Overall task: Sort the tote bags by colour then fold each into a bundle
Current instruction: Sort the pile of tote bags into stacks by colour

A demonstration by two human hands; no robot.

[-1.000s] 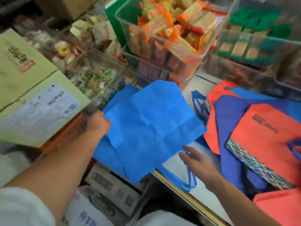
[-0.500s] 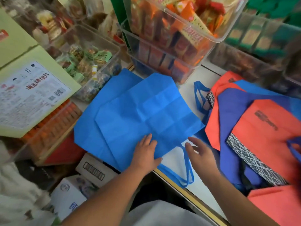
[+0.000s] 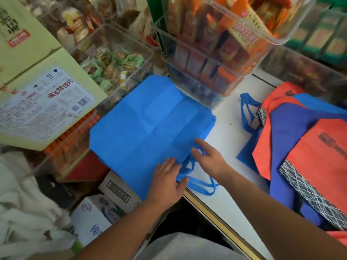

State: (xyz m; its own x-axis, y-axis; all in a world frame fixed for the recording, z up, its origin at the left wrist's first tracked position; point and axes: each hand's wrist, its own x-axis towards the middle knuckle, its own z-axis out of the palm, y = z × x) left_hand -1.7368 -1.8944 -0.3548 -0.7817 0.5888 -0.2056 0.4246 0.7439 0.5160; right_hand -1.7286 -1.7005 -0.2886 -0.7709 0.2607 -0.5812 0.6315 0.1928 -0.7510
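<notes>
A stack of light blue tote bags (image 3: 150, 126) lies flat on the left end of the white counter (image 3: 229, 132), overhanging its left edge. My left hand (image 3: 167, 181) presses flat on the stack's near corner, fingers straight. My right hand (image 3: 210, 158) rests with spread fingers on the bags' near edge, where the blue handles (image 3: 202, 184) loop out over the counter. On the right lies a mixed pile: orange-red bags (image 3: 323, 147), a dark blue bag (image 3: 289, 124), another light blue bag (image 3: 247, 109) and a black-and-white patterned strip (image 3: 304, 190).
Clear plastic bins of snack packets (image 3: 216, 53) stand stacked at the back of the counter, more bins (image 3: 112, 59) to the left. Green cartons (image 3: 43, 98) sit at the left. Cardboard boxes (image 3: 112, 192) lie on the floor below the counter's edge.
The two blue bags now lie squared up in one stack. My left hand came from the far left corner to the near edge. My right hand moved onto the bags by the handles.
</notes>
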